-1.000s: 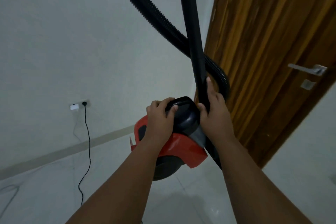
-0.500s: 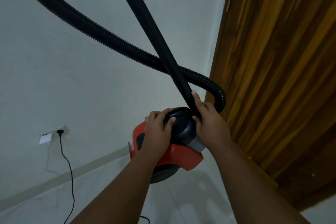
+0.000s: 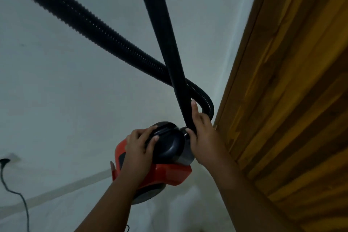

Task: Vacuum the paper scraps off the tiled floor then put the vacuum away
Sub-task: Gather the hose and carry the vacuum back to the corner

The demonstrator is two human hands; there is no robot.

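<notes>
Grips top handle (image 3: 166, 128) of red-and-black plastic canister vacuum (image 3: 169, 173) with left hand (image 3: 138, 149); clamps smooth black wand (image 3: 162, 30), slanting up-left, in right hand (image 3: 203, 137).

The ribbed hose (image 3: 98, 30) and rigid tube (image 3: 160, 24) leave the top edge; the cord (image 3: 27, 213) exits below.

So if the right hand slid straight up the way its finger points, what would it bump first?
Probably the ribbed hose, crossing the rigid tube just above the right hand. It seems to pass behind the tube, so the hand might only brush it.
</notes>
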